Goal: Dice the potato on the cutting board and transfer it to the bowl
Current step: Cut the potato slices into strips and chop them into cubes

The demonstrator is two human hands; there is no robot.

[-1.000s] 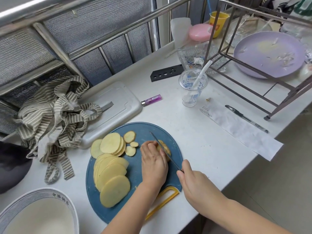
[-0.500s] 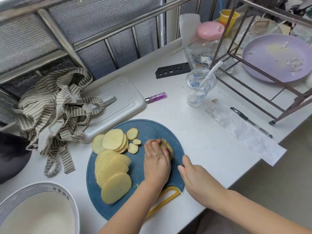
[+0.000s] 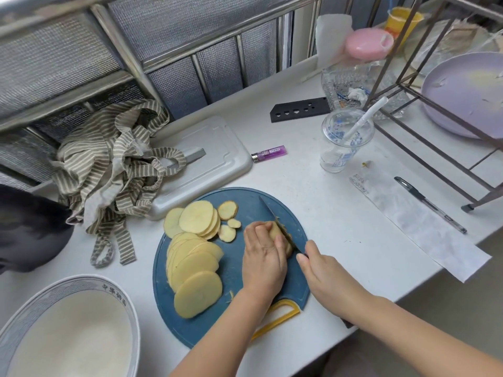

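Countertop (image 3: pixel 326 213), white, below mesh-panelled railing (image 3: pixel 190 50); blue cutting board (image 3: pixel 234 268) bearing potato slices (image 3: pixel 196 292). Left hand (image 3: pixel 262 257) curled over potato piece (image 3: pixel 287 247); right hand (image 3: pixel 326 278) grips knife (image 3: pixel 268 206).

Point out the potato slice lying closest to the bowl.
The big oval slice at the near end of the overlapping row, lying on top of the rest. All other slices sit farther back on the cutting board from the bowl.

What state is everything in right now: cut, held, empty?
potato end piece: under the left hand, knife blade against it.
potato slices: cut, overlapping on the cutting board.
knife: gripped by the right hand.
bowl: no potato inside.
plastic cup: upright, lidded, straw in.
lighter: lying flat.
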